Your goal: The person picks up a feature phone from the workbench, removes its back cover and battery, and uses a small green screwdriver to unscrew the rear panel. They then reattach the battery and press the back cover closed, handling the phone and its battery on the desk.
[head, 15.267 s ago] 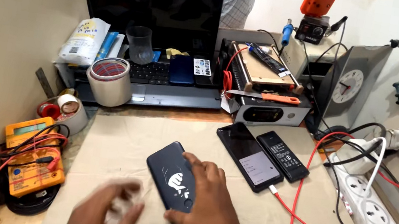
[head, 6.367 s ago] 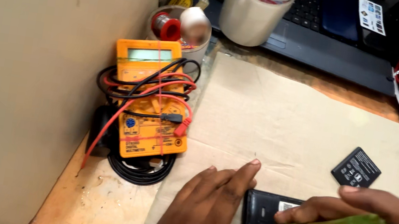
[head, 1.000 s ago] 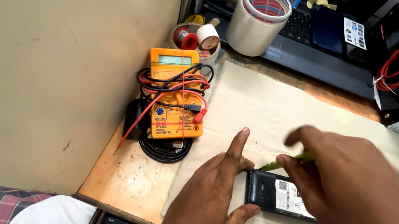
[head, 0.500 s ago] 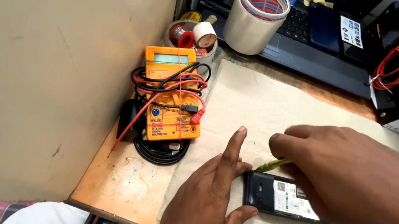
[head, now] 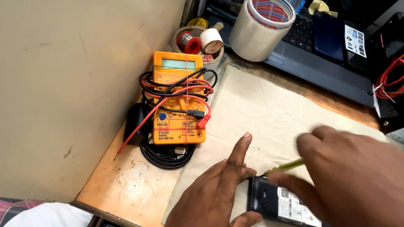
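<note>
**A:** so where's the phone (head: pixel 290 209) sitting relative to the hands? Looks like it's low in the frame, a bit right of center, flat on the beige mat (head: pixel 267 107).

**B:** yep — back side up, cover off, pale label showing. Its long axis runs roughly left-right across the picture, tilted slightly down toward the right. The left hand (head: pixel 211 213) comes up from the bottom edge and touches the phone's left end; index finger stretched straight up-frame, thumb hooked along the phone's lower left corner. So open-ish, pinning it down, not wrapped around it.

**A:** and the right hand (head: pixel 363 180)?

**B:** reaches in from the right, hovering over the phone's upper edge and covering part of it. It's pinched around a thin green tool (head: pixel 286 166) — the tip pokes out toward the left, ending right at the phone's top left corner.

**A:** so both are on it?

**B:** pretty much. The yellow meter (head: pixel 177 99) with its tangled leads sits well apart, upper left of the phone.
</note>
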`<act>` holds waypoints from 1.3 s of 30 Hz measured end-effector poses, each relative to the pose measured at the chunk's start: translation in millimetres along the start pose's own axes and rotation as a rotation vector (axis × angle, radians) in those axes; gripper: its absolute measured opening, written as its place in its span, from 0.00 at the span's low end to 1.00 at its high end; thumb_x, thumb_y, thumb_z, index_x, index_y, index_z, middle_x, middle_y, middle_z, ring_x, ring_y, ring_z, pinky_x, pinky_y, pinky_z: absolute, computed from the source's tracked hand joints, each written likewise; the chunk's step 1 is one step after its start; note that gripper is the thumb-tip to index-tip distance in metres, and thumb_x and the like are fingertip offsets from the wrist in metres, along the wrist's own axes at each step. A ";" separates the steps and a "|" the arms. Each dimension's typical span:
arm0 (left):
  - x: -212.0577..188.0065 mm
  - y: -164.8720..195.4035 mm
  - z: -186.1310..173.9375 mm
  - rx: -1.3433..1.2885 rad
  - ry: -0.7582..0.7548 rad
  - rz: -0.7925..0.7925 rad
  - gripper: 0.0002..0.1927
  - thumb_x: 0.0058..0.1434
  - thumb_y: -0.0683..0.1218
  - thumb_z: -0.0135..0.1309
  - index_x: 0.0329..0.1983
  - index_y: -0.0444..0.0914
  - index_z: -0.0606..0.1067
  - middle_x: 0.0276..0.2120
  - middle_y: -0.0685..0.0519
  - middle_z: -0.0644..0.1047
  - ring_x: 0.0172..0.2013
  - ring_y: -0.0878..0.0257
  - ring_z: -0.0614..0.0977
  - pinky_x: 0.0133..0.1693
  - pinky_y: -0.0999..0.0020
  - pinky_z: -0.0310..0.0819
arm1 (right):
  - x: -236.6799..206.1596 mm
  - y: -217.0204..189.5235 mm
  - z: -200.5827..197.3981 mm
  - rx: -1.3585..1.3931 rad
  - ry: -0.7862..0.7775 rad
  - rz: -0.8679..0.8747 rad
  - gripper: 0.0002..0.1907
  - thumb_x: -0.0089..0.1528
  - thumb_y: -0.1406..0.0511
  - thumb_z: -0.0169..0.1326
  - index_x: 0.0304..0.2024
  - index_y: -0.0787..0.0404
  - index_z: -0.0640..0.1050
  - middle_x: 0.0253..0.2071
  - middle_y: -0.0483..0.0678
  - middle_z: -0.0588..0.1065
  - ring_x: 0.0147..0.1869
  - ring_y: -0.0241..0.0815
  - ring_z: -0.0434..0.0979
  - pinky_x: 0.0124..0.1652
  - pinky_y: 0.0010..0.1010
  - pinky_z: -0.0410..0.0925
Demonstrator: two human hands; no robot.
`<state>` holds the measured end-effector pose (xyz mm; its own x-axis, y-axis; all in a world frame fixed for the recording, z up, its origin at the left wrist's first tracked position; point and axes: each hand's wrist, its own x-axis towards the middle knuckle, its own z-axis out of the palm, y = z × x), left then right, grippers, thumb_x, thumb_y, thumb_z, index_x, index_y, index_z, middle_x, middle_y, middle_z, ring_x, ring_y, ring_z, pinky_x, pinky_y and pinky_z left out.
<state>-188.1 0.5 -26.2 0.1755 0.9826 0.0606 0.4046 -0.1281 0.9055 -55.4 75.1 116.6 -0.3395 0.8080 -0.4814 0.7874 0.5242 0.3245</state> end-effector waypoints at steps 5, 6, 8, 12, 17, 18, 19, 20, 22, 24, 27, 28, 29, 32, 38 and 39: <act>0.2 0.3 -1.2 0.012 -0.012 -0.024 0.63 0.52 0.45 0.68 0.79 0.46 0.35 0.54 0.46 0.78 0.58 0.49 0.77 0.61 0.54 0.65 | 1.4 -0.6 4.2 -0.023 -0.123 0.002 0.15 0.65 0.52 0.51 0.45 0.55 0.74 0.45 0.43 0.75 0.52 0.44 0.80 0.51 0.38 0.73; -0.6 0.4 -1.5 0.013 -0.017 -0.034 0.63 0.52 0.45 0.68 0.79 0.46 0.35 0.54 0.46 0.78 0.58 0.49 0.77 0.61 0.54 0.65 | 1.6 -1.3 4.3 0.058 -0.071 -0.030 0.16 0.62 0.52 0.53 0.46 0.53 0.75 0.46 0.42 0.75 0.50 0.44 0.81 0.49 0.38 0.73; -0.3 0.1 -2.2 0.010 -0.013 -0.019 0.63 0.52 0.46 0.68 0.79 0.45 0.35 0.54 0.46 0.78 0.58 0.49 0.77 0.61 0.54 0.66 | 2.0 -2.6 4.7 0.151 -0.001 -0.037 0.17 0.60 0.51 0.56 0.47 0.50 0.76 0.46 0.40 0.76 0.48 0.43 0.82 0.47 0.38 0.74; -1.1 -0.9 -2.7 0.012 -0.006 -0.010 0.63 0.52 0.45 0.68 0.79 0.45 0.36 0.54 0.46 0.78 0.58 0.48 0.77 0.60 0.53 0.65 | 1.8 2.0 12.0 0.185 0.050 0.000 0.13 0.65 0.54 0.53 0.50 0.49 0.78 0.45 0.39 0.78 0.47 0.43 0.83 0.45 0.37 0.74; -3.9 -2.8 -3.1 0.002 0.007 0.012 0.61 0.52 0.45 0.68 0.80 0.43 0.39 0.54 0.47 0.78 0.58 0.48 0.77 0.60 0.53 0.66 | 5.0 22.4 35.7 0.371 0.334 -0.338 0.19 0.59 0.62 0.58 0.53 0.53 0.78 0.47 0.42 0.77 0.43 0.45 0.83 0.39 0.38 0.73; -3.9 -3.0 -2.9 -0.003 0.009 0.018 0.61 0.52 0.45 0.68 0.80 0.43 0.40 0.54 0.47 0.78 0.58 0.49 0.77 0.59 0.53 0.66 | 6.1 24.3 42.2 0.336 0.265 -0.224 0.16 0.62 0.60 0.57 0.53 0.51 0.79 0.46 0.41 0.77 0.43 0.43 0.84 0.41 0.37 0.74; -3.8 -3.0 -2.5 -0.008 0.011 0.027 0.61 0.51 0.46 0.68 0.80 0.42 0.40 0.54 0.47 0.78 0.58 0.49 0.77 0.59 0.53 0.66 | 7.4 26.7 47.4 0.300 0.201 -0.106 0.14 0.65 0.58 0.56 0.53 0.49 0.79 0.46 0.39 0.78 0.44 0.42 0.84 0.43 0.35 0.75; -3.4 -2.9 -1.9 -0.009 0.015 0.030 0.61 0.51 0.46 0.68 0.80 0.42 0.40 0.54 0.47 0.78 0.58 0.49 0.77 0.60 0.54 0.66 | 7.8 30.1 50.9 0.331 0.178 -0.081 0.14 0.65 0.58 0.56 0.53 0.49 0.79 0.47 0.38 0.78 0.44 0.41 0.84 0.43 0.35 0.75; -4.0 -2.7 -0.9 -0.013 0.019 0.029 0.61 0.51 0.46 0.67 0.80 0.42 0.40 0.54 0.47 0.78 0.58 0.49 0.77 0.60 0.54 0.66 | 6.7 35.4 55.6 0.463 0.170 -0.124 0.16 0.64 0.62 0.55 0.55 0.49 0.79 0.49 0.38 0.76 0.45 0.38 0.84 0.41 0.34 0.76; -5.3 -3.1 -0.4 0.000 0.030 0.056 0.58 0.52 0.46 0.67 0.79 0.40 0.43 0.54 0.46 0.78 0.58 0.47 0.77 0.60 0.54 0.65 | 2.3 40.3 58.6 0.613 0.267 -0.247 0.17 0.62 0.66 0.56 0.54 0.52 0.80 0.50 0.39 0.76 0.46 0.36 0.82 0.41 0.32 0.75; -10.3 -4.7 0.1 -0.019 0.078 0.125 0.50 0.54 0.46 0.67 0.76 0.37 0.51 0.54 0.43 0.77 0.57 0.46 0.77 0.58 0.54 0.66 | -10.3 47.7 70.1 0.817 0.478 -0.357 0.12 0.64 0.68 0.57 0.51 0.58 0.80 0.50 0.44 0.76 0.51 0.38 0.81 0.46 0.30 0.74; -12.3 -5.6 0.1 -0.031 0.103 0.152 0.47 0.55 0.47 0.67 0.74 0.36 0.55 0.53 0.42 0.77 0.56 0.46 0.77 0.58 0.54 0.67 | -16.1 47.6 79.6 0.930 0.530 -0.368 0.11 0.65 0.70 0.56 0.50 0.61 0.78 0.50 0.48 0.75 0.53 0.40 0.81 0.48 0.32 0.74; -14.1 -6.4 0.2 -0.032 0.149 0.206 0.40 0.57 0.46 0.66 0.71 0.35 0.61 0.53 0.42 0.78 0.56 0.46 0.77 0.57 0.55 0.69 | -18.8 47.1 91.4 1.028 0.563 -0.370 0.11 0.65 0.72 0.56 0.50 0.64 0.78 0.51 0.50 0.75 0.55 0.42 0.81 0.50 0.34 0.74; -16.1 -7.8 2.7 -0.077 0.249 0.289 0.20 0.61 0.43 0.63 0.56 0.35 0.76 0.48 0.43 0.81 0.54 0.49 0.80 0.55 0.58 0.73 | -24.8 47.8 134.0 1.281 0.645 -0.359 0.10 0.64 0.73 0.55 0.48 0.69 0.77 0.52 0.55 0.74 0.59 0.43 0.82 0.54 0.37 0.73; -15.9 4.8 7.1 -0.123 0.260 0.175 0.05 0.61 0.43 0.62 0.37 0.36 0.83 0.37 0.48 0.84 0.44 0.56 0.85 0.48 0.62 0.77 | -38.8 59.6 180.7 1.519 0.616 0.067 0.13 0.63 0.74 0.58 0.50 0.70 0.76 0.49 0.58 0.76 0.51 0.50 0.84 0.49 0.40 0.76; -14.2 9.2 7.4 -0.109 0.273 0.140 0.06 0.62 0.44 0.62 0.36 0.35 0.82 0.37 0.48 0.84 0.44 0.55 0.85 0.48 0.62 0.78 | -41.2 58.8 182.2 1.518 0.723 0.108 0.11 0.64 0.74 0.57 0.49 0.71 0.76 0.48 0.58 0.77 0.50 0.49 0.84 0.48 0.39 0.77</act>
<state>-180.2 -15.6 -21.9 -0.0303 0.9581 0.2849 0.2928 -0.2640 0.9190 98.7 23.6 7.1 -0.0651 0.9951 0.0745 0.4239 0.0952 -0.9007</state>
